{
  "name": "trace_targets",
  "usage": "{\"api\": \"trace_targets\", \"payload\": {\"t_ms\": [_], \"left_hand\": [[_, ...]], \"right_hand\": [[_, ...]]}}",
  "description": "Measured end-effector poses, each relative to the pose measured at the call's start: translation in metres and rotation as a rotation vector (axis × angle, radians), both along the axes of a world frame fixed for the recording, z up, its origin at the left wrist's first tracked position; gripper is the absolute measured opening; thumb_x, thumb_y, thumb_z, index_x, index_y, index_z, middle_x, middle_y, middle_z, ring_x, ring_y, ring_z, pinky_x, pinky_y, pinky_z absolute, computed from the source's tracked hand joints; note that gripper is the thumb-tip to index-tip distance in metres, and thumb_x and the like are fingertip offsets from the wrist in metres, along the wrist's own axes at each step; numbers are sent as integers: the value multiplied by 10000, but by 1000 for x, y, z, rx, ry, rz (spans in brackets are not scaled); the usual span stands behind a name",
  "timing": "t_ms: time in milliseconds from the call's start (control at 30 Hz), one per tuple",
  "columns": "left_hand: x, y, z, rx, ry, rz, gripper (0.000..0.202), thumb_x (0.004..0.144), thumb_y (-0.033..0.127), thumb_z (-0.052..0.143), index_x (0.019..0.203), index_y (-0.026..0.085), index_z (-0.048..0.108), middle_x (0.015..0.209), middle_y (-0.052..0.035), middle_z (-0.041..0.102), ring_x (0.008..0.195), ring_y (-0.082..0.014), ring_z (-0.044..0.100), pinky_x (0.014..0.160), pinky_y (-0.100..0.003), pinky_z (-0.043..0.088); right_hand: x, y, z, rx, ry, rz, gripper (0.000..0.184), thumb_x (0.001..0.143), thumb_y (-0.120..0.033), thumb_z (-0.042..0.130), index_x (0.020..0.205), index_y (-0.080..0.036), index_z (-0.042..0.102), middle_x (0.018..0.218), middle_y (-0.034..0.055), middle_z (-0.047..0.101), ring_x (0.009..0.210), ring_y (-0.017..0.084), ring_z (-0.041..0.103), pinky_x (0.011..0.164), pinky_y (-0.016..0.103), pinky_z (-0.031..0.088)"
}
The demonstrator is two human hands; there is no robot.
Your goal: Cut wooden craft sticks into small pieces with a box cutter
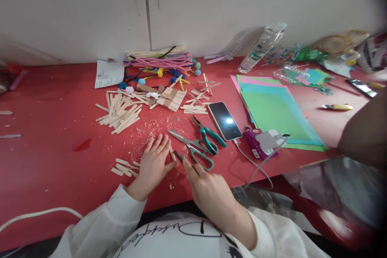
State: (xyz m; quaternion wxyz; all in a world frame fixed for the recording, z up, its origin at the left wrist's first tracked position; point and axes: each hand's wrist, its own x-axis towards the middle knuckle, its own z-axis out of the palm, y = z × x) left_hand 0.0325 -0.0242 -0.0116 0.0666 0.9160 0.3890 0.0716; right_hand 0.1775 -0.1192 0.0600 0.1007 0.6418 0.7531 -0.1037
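Note:
On the red tabletop, my left hand (pixel 154 161) lies with its fingers stretched out, steadying a wooden craft stick (pixel 172 155) between thumb and forefinger. My right hand (pixel 208 187) is closed round a small knife (pixel 179 155), its dark blade pointing at the stick; the handle is mostly hidden in my fist. Just beyond lie open scissors (pixel 196 145) with grey-green handles and teal-handled pliers (pixel 208 135). Cut stick pieces (pixel 123 167) rest left of my left wrist. Pale shavings (pixel 151 127) are scattered beyond my fingers.
Loose craft sticks (pixel 121 111) and a stick bundle (pixel 171 98) lie farther back, before pipe cleaners (pixel 163 61). A phone (pixel 225 121) on a cable, a purple box (pixel 256 143), coloured paper (pixel 272 109) and a bottle (pixel 260 50) stand rightward. Another person's arm (pixel 365 133) is at right.

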Motion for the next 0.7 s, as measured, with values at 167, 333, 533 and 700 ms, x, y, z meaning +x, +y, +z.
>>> {"api": "trace_targets", "payload": {"t_ms": [167,333,533,700], "left_hand": [[1,0,-1,6,-19,-15,604,903,520,334,1262,67,511,1354,-131,471,1288,-275,388,1060,-447,291],[0,-1,0,16,-22,6,592,894,528,358,1262,94,519,1348,-116,484,1285,-278,392,1061,-451,289],[0,-4,5,55,-1,34,617,864,561,406,1284,121,507,1343,-78,499,1298,-315,360,1071,-486,264],[-2,-6,9,114,15,55,459,879,418,470,1184,98,593,1303,-138,535,1251,-313,430,1030,-465,334]], "right_hand": [[-2,3,5,-29,-45,41,589,717,-11,472,1302,-79,482,942,152,681,498,163,651,361,235,418],[2,-5,-5,103,-3,70,546,741,-43,496,1285,-91,504,914,114,687,470,159,634,336,246,393],[15,-14,-20,291,212,-86,410,836,-143,429,1219,-138,576,854,68,707,529,171,663,380,241,441],[20,-22,-23,311,314,-173,397,843,-163,425,1204,-140,590,871,76,715,580,192,687,439,256,506]]}}
